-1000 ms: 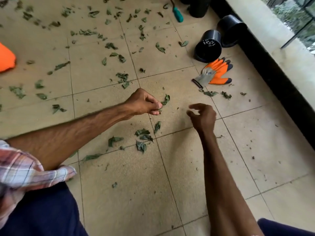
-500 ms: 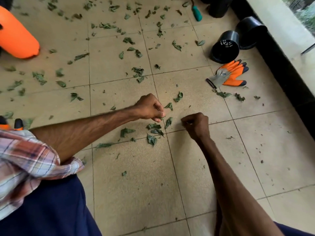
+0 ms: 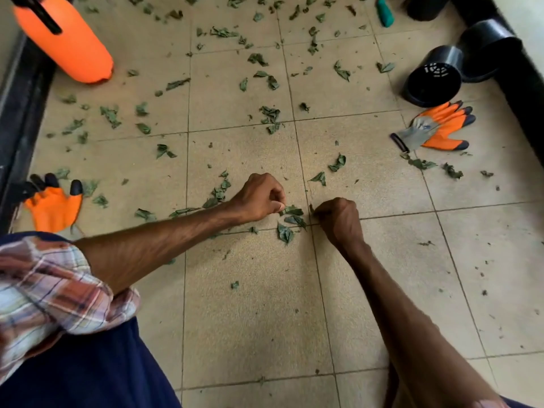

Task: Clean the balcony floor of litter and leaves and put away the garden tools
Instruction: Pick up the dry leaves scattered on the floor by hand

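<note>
Floor [image 3: 253,304]: beige square tiles with thin grout lines, littered over the far half with small, crumpled dark green leaves [image 3: 270,113].

Far left: orange glove with black fingertips [image 3: 53,207], flat on the tile beside the dark wall strip. Behind it, an orange plastic spray bottle [image 3: 67,42] lies on its side. Rolled plaid sleeve [image 3: 50,290] at lower left.

Centre: left hand [image 3: 259,198] is low over the tile, fingers curled into a loose fist, thumb tip touching the near edge of a small cluster of leaves [image 3: 290,220]. Cannot tell whether anything sits inside the fist. The cluster lies on a grout line, directly between the two hands; its leaves are curled, matte and overlapping.

Right hand [image 3: 338,219] is just right of the cluster, knuckles up, fingers curled; a green leaf scrap [image 3: 311,208] stands up from its fingertips, pinched there.

Right side: teal tool handle [image 3: 385,13] at the top edge. Two black plastic plant pots [image 3: 431,76] lie tipped over near the dark kerb. Just in front of them, a grey and orange work glove [image 3: 435,128] lies flat, with a few more leaves near its cuff.
</note>
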